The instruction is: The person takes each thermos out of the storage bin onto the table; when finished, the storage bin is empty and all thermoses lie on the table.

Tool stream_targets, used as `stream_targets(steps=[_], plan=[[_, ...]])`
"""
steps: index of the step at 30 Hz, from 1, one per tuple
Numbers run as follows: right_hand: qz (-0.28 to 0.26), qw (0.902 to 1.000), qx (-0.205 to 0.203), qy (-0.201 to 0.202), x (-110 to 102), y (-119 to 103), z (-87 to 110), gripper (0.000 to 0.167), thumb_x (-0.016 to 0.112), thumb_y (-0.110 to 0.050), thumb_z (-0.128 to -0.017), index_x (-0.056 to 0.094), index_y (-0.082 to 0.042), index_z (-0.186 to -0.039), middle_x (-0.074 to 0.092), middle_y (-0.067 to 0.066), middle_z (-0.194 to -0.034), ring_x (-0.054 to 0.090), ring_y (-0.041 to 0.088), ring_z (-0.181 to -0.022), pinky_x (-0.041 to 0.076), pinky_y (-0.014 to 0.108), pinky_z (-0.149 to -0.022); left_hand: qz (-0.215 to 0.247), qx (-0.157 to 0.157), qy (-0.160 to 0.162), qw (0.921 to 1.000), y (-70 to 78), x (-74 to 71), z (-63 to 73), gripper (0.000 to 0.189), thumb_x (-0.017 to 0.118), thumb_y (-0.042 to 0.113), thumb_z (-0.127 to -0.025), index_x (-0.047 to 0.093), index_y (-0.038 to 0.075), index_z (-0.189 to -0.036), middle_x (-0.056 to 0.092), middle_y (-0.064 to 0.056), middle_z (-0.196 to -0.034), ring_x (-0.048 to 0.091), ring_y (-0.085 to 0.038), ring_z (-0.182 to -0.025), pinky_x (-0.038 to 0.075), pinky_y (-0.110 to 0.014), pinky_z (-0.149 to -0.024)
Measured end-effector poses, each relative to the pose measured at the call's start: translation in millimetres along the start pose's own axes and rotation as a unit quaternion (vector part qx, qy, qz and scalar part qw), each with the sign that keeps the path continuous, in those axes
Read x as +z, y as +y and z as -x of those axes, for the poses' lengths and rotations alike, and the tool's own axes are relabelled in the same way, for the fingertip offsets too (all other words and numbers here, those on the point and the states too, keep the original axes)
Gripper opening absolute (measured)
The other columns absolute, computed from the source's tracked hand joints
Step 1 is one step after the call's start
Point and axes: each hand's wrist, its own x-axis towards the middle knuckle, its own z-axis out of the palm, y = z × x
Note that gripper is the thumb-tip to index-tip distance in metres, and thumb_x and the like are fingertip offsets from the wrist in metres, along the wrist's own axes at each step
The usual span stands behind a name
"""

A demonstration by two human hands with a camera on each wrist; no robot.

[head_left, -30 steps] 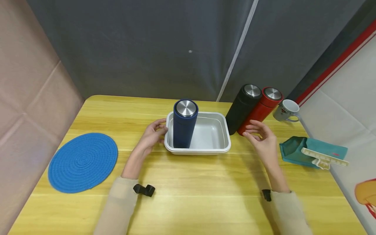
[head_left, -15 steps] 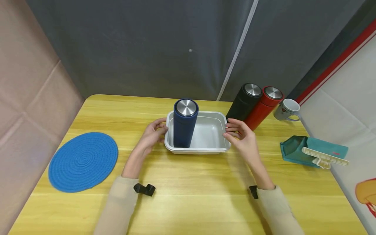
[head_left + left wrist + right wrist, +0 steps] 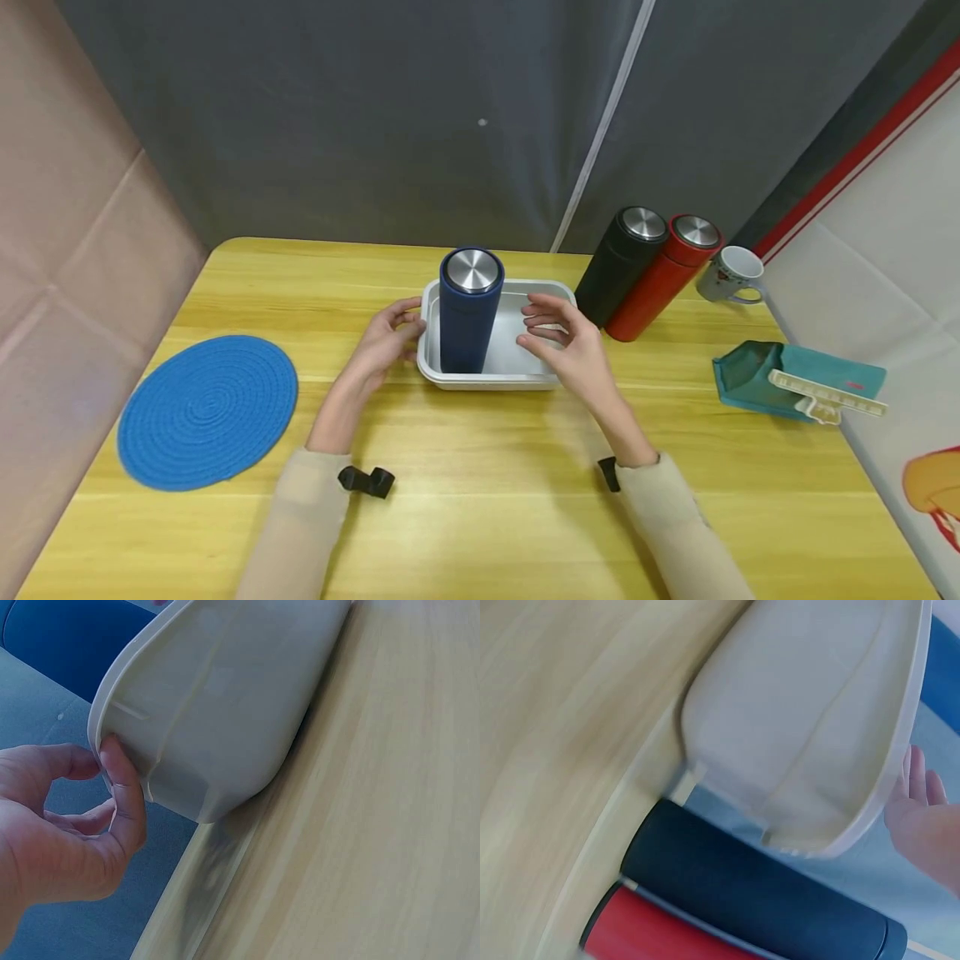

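Observation:
A white plastic basin point(image 3: 487, 382) stands on the wooden table, with a navy-blue thermos point(image 3: 468, 325) upright in its left part. My left hand point(image 3: 384, 342) pinches the basin's left rim; the left wrist view shows thumb and finger on either side of that rim point(image 3: 96, 724). Over the basin's right part hovers my right hand point(image 3: 572, 343), fingers loosely bent and nothing between them. In the right wrist view, that hand point(image 3: 922, 817) appears just past the basin's edge. Right of the basin, a black thermos point(image 3: 618, 271) and a red thermos point(image 3: 660, 283) stand close together.
A round blue woven mat point(image 3: 210, 412) lies on the left of the table. At the right are a white mug point(image 3: 729, 275) and a teal pouch point(image 3: 795, 379) with a cream clip point(image 3: 828, 396). A dark grey curtain point(image 3: 375, 125) hangs behind the table.
My right hand has moved left, from beside the red thermos, past the basin's right rim, to above its inside. The left hand stays at the left rim; the thermoses stay put.

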Motion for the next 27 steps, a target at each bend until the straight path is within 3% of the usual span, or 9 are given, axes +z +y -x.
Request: stream_targets(steps=[6, 13, 19, 27], plan=[[-0.017, 0.9995, 0.002, -0.027, 15, 6, -6.4, 0.06, 0.072, 0.014, -0.078, 0.046, 0.012, -0.132, 0.056, 0.029, -0.121, 0.052, 0.047, -0.11, 0.048, 0.051, -0.092, 0.005, -0.005, 0.003, 1.0, 0.7, 0.8, 0.1, 0.047, 0.051, 0.003, -0.097, 0.04, 0.002, -0.143, 0.048, -0.01, -0.109, 0.053, -0.011, -0.073, 0.049, -0.022, -0.055], [-0.014, 0.9995, -0.006, -0.03, 30, 26, -14.6, 0.07, 0.078, 0.005, -0.076, 0.045, 0.001, -0.137, 0.053, 0.017, -0.13, 0.054, 0.035, -0.113, 0.05, 0.039, -0.094, 0.006, -0.003, -0.002, 1.0, 0.1, 0.5, 0.0, 0.047, 0.051, 0.003, -0.097, 0.04, 0.002, -0.143, 0.048, -0.011, -0.108, 0.054, -0.013, -0.073, 0.049, -0.023, -0.055], [-0.001, 0.9996, 0.009, -0.026, 41, 27, -17.8, 0.075, 0.082, -0.001, -0.075, 0.042, 0.0, -0.139, 0.053, 0.013, -0.129, 0.055, 0.025, -0.113, 0.05, 0.031, -0.093, 0.003, 0.0, -0.003, 1.0, 0.7, -0.1, 0.5, 0.047, 0.051, 0.003, -0.097, 0.04, 0.002, -0.143, 0.048, -0.01, -0.108, 0.053, -0.012, -0.073, 0.049, -0.023, -0.055], [0.023, 0.9991, 0.026, -0.023, 49, 22, -17.5, 0.076, 0.083, -0.007, -0.075, 0.043, -0.003, -0.138, 0.054, 0.01, -0.127, 0.053, 0.022, -0.114, 0.048, 0.033, -0.095, 0.002, 0.001, -0.002, 1.0, 0.1, -0.7, 0.2, 0.046, 0.051, 0.004, -0.097, 0.042, 0.004, -0.142, 0.049, -0.01, -0.107, 0.053, -0.013, -0.075, 0.05, -0.025, -0.056]])
